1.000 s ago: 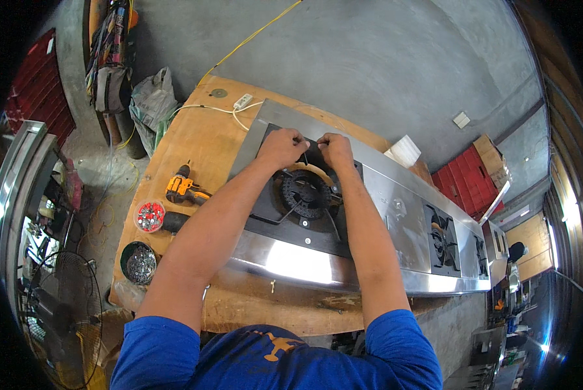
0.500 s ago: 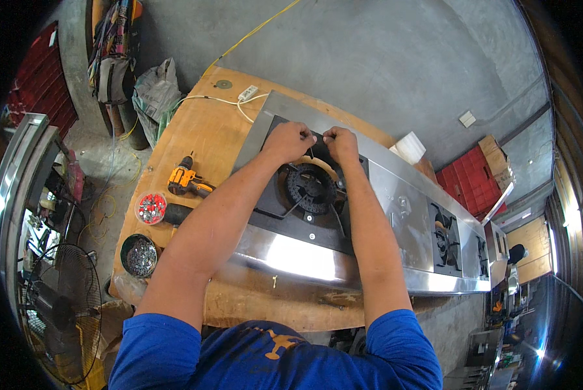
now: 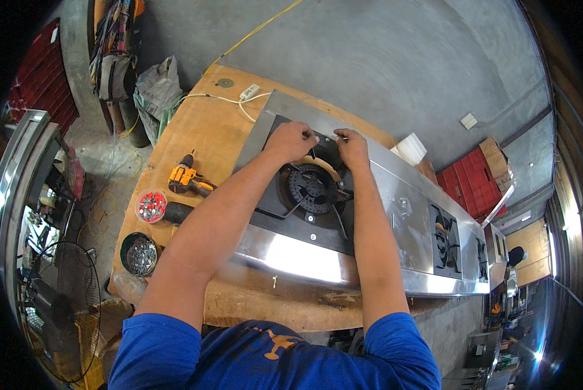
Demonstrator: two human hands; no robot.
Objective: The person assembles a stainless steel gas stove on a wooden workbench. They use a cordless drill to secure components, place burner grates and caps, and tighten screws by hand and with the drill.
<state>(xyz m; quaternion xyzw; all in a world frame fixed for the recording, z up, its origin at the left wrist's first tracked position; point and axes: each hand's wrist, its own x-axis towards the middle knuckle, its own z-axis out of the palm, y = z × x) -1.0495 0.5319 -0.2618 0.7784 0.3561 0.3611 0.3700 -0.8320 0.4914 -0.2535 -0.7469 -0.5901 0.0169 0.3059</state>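
Both my hands are over the far side of a gas burner set in a black plate on a long stainless-steel stove top. My left hand is closed in a pinch just beyond the burner ring, above a dark prong of the black pan support. What its fingertips hold, if anything, is hidden. My right hand is a little way to the right, over the plate's far right corner, thumb and finger pinched together. A tiny pale bit shows at those fingertips, too small to name.
A yellow-and-black cordless drill lies on the wooden table to the left. Nearer stand a tub of red-and-silver small parts and a dark bowl of metal bits. Further burners sit along the stove's right. A caged fan stands at lower left.
My right hand has moved right, away from my left hand, widening the gap between their fingertips. My left hand has stayed nearly in place, still pinched.
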